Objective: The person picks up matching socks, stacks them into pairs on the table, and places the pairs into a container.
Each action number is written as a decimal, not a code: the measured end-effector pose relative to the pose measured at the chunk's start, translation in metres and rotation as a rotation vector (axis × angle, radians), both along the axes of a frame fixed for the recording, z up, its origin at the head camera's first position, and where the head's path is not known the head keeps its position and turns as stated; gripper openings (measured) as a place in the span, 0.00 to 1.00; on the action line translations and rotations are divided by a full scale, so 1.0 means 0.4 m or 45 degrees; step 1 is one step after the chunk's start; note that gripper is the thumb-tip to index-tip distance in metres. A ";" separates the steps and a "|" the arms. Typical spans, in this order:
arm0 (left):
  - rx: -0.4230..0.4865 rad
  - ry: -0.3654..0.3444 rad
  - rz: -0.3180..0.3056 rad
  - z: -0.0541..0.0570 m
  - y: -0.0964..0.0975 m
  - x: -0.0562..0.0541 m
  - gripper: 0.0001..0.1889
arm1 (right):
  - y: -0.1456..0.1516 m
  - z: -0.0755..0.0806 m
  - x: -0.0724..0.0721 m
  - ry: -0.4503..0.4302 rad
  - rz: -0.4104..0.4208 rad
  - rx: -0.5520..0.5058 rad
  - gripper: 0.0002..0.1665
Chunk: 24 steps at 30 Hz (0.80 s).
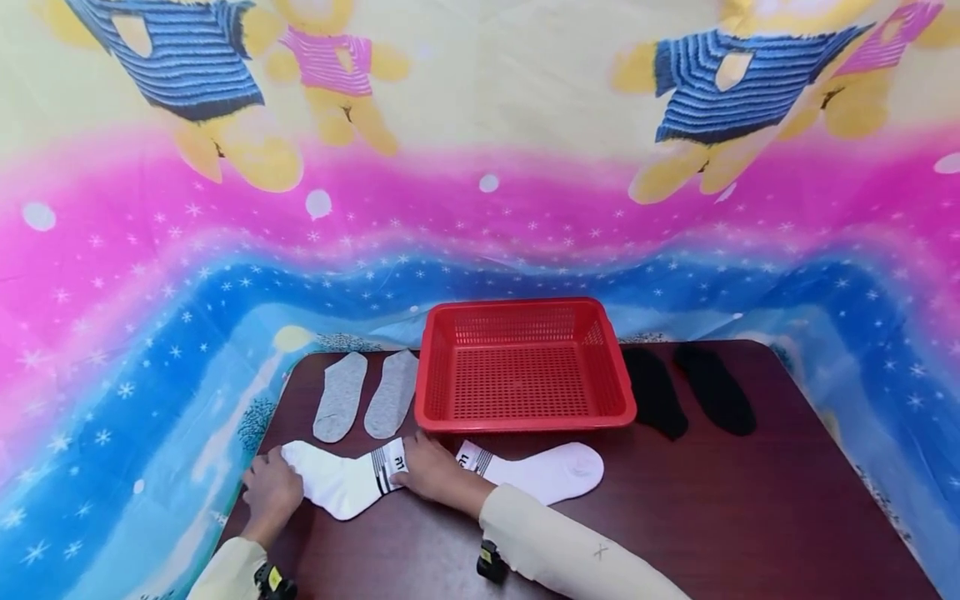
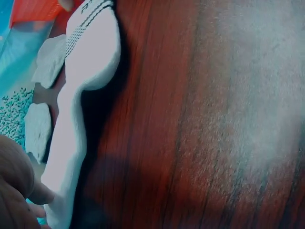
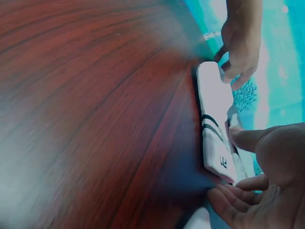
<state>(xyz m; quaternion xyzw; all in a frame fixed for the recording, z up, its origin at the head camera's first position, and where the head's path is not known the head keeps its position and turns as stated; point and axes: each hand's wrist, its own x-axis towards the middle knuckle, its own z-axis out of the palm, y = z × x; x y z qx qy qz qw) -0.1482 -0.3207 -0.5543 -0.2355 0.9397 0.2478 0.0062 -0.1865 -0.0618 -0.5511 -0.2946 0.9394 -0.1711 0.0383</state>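
Basket: red [image 1: 431, 367], rigid-looking, perforated walls and floor, rectangular with rounded corners; landmark for all places below.
White sock: first of a pair [image 1: 341, 482], soft knit, bent at the heel, dark stripes and lettering on the cuff; in front of the basket, toward its left.
Second white sock: [image 1: 558, 471] same cuff pattern, rounded far end; just in front of the basket.
Grey socks: two [image 1: 341, 397], short, flat, left of the basket.
Black socks: two [image 1: 715, 392], short, right of the basket.
Left hand: [image 1: 273, 487] at the first white sock's toe end, fingers touching; cannot tell whether they pinch.
Right hand: [image 1: 435, 471] at that sock's cuff, thumb against its edge, fingers loosely extended; between the white socks.
Table: dark reddish wood grain [image 1: 787, 500]; rear edge behind the basket, left edge near the left hand.
Room: bare wood stretches in front of the basket and to its right, beyond the second white sock.
Backdrop: printed cloth [image 1: 480, 217], behind the basket.
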 end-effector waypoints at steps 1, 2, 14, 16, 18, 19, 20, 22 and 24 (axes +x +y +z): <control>0.002 0.009 0.017 0.000 0.002 -0.001 0.29 | -0.011 -0.002 -0.002 -0.020 -0.021 0.010 0.31; 0.009 0.021 0.034 0.000 0.004 -0.003 0.30 | -0.021 -0.005 -0.003 -0.037 -0.047 0.018 0.31; 0.015 0.215 -0.043 0.000 -0.020 0.006 0.18 | -0.036 -0.028 -0.030 -0.354 -0.199 -0.277 0.31; -0.006 0.229 -0.075 -0.002 -0.024 0.012 0.15 | -0.028 -0.026 -0.031 -0.386 -0.182 -0.318 0.27; -0.008 0.224 -0.083 -0.005 -0.029 0.016 0.14 | -0.024 -0.026 -0.031 -0.402 -0.174 -0.318 0.21; -0.011 0.221 -0.086 -0.006 -0.031 0.017 0.14 | -0.024 -0.026 -0.031 -0.402 -0.171 -0.305 0.20; -0.007 0.215 -0.087 -0.006 -0.033 0.017 0.14 | -0.023 -0.026 -0.030 -0.398 -0.166 -0.295 0.19; -0.003 0.215 -0.093 -0.005 -0.036 0.016 0.15 | -0.021 -0.026 -0.028 -0.392 -0.151 -0.287 0.19; 0.006 0.211 -0.094 -0.002 -0.038 0.013 0.16 | -0.019 -0.023 -0.027 -0.376 -0.135 -0.285 0.21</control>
